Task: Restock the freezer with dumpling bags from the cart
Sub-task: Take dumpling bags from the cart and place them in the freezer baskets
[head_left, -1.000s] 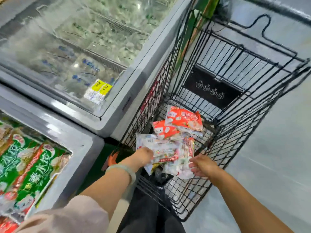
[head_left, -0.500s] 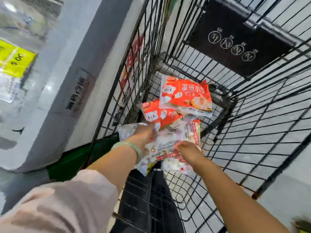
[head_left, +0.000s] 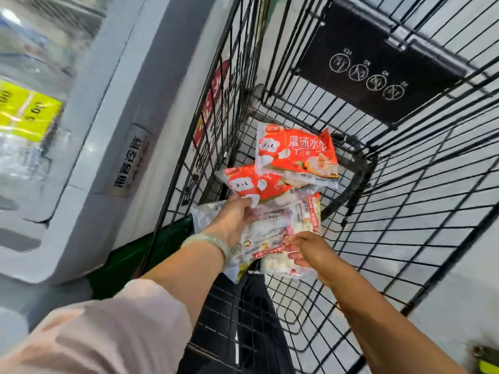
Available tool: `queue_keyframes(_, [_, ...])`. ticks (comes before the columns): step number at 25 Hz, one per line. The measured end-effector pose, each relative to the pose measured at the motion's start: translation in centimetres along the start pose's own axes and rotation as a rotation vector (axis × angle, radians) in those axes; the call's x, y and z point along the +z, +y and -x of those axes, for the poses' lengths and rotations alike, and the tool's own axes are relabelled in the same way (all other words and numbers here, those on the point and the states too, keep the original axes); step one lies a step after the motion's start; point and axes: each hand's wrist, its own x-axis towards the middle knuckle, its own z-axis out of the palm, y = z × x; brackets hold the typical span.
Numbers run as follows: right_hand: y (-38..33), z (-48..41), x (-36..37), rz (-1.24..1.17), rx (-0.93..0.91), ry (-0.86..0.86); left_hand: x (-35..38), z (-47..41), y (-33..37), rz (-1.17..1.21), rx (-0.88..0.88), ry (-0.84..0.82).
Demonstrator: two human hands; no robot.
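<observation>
Several dumpling bags lie in the black wire cart [head_left: 421,201]. Two orange bags sit at the far end: one [head_left: 299,155] on top, another [head_left: 256,184] just below it. Nearer me lie pale, clear bags [head_left: 272,230]. My left hand [head_left: 235,220], with a green bangle on the wrist, grips the upper edge of the top pale bag, next to the lower orange bag. My right hand [head_left: 310,249] pinches the near edge of the same pale bag. The freezer [head_left: 89,147] stands to the left of the cart.
A black folding flap [head_left: 378,63] with printed symbols forms the cart's far end. The freezer's glass lid [head_left: 29,85] carries a yellow price label [head_left: 24,112]. A green strip [head_left: 135,255] runs along the floor between freezer and cart. Grey floor lies to the right.
The view dropped from the freezers down into the cart. Both hands reached in and closed on the pale bag; in the last half second they barely shifted.
</observation>
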Motion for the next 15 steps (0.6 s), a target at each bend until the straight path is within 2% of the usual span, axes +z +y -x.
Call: queue_keyframes(15, [-0.6, 14.3, -2.8, 0.031, -0.259, 0.031, -2.0, 20.8, 2.8, 0.127, 0.250, -0.187])
